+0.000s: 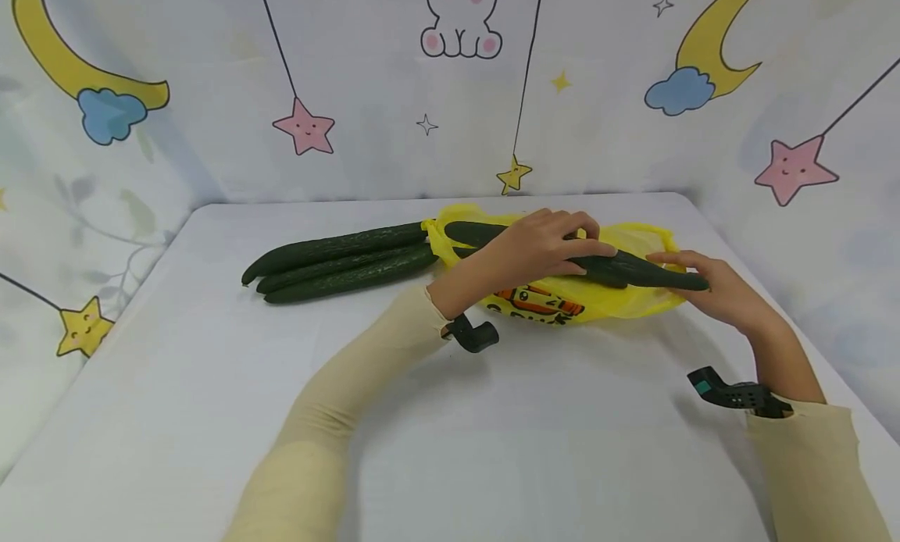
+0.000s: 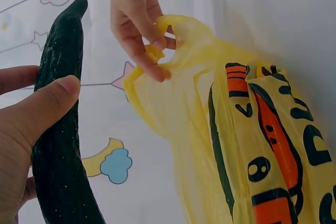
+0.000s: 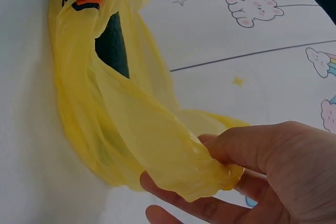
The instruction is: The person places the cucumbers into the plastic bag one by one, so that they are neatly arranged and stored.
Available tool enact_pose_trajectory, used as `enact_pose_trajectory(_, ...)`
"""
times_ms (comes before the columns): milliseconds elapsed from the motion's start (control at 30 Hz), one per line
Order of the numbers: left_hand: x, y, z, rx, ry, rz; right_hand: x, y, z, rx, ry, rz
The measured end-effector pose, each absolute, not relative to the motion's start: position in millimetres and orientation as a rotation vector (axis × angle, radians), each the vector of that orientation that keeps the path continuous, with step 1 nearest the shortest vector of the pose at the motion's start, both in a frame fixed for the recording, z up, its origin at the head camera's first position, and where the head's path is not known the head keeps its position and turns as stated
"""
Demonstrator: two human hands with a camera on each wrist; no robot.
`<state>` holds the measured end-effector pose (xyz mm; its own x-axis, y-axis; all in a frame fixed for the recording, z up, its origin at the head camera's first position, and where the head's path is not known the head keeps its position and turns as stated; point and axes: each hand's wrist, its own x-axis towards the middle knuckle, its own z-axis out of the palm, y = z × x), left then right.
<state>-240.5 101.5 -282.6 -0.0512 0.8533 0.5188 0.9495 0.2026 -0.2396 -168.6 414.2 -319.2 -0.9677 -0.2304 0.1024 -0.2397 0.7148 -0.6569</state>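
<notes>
My left hand (image 1: 530,249) grips a long dark green cucumber (image 1: 647,272), held above the yellow plastic bag (image 1: 626,308). In the left wrist view, the thumb lies along this cucumber (image 2: 60,129). At the bag's right end, my right hand (image 1: 727,288) pinches the rim; the right wrist view shows the thumb and fingers on the thin film (image 3: 173,156). A cucumber (image 3: 112,45) shows dark green in the bag's opening. Several cucumbers (image 1: 344,261) lie side by side at the left; the bag's left edge meets their right ends, and I cannot tell whether those ends are inside.
All this lies on a white table (image 1: 534,440), toward its back edge. A pale cloth backdrop (image 1: 380,73) printed with moons, stars and a bear rises behind and at both sides. Each wrist wears a black camera mount (image 1: 738,394).
</notes>
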Motion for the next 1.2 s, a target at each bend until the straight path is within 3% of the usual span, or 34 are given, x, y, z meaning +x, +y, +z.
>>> enact_pose_trajectory(367, -243.6, 119.1, -298.5, -1.737, -2.025, -0.28, -170.0, 420.2, -326.6, 0.597, -2.762, 1.102)
enact_pose_trajectory(700, -257.1, 122.1, -323.9, -1.783, -2.102, -0.456, -169.9, 415.6, -318.9, 0.366, -2.948, 1.088)
enact_pose_trajectory(1200, -270.5, 124.0, -334.2, -1.801, -2.354, -0.723, -167.4, 420.1, -317.8, 0.43, -2.866, 1.079)
